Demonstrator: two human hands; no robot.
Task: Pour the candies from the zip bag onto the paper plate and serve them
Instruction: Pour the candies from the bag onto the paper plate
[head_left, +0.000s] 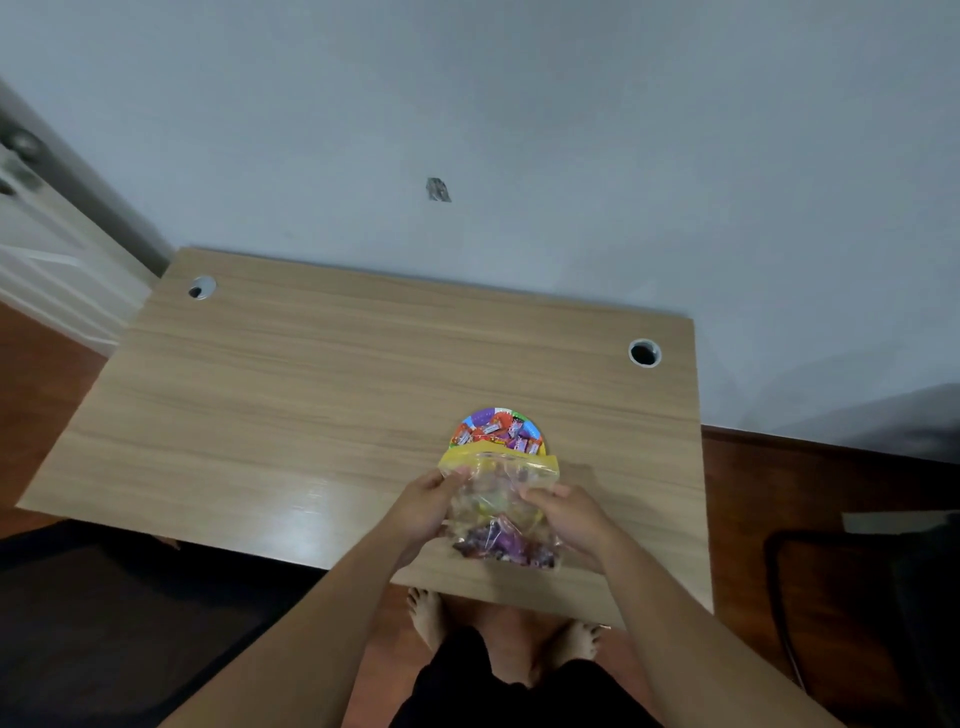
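Note:
A clear zip bag with a yellow top band is held over the desk, its mouth pointing away from me over the near edge of a colourful paper plate. My left hand grips the bag's left side and my right hand grips its right side. Several wrapped candies lie on the plate. More candies, mostly purple, remain at the bag's bottom end near me. The bag hides the near half of the plate.
The wooden desk stands against a pale wall, with two round cable holes near its far corners. My bare feet show on the brown floor below the near edge. A dark chair sits at the right.

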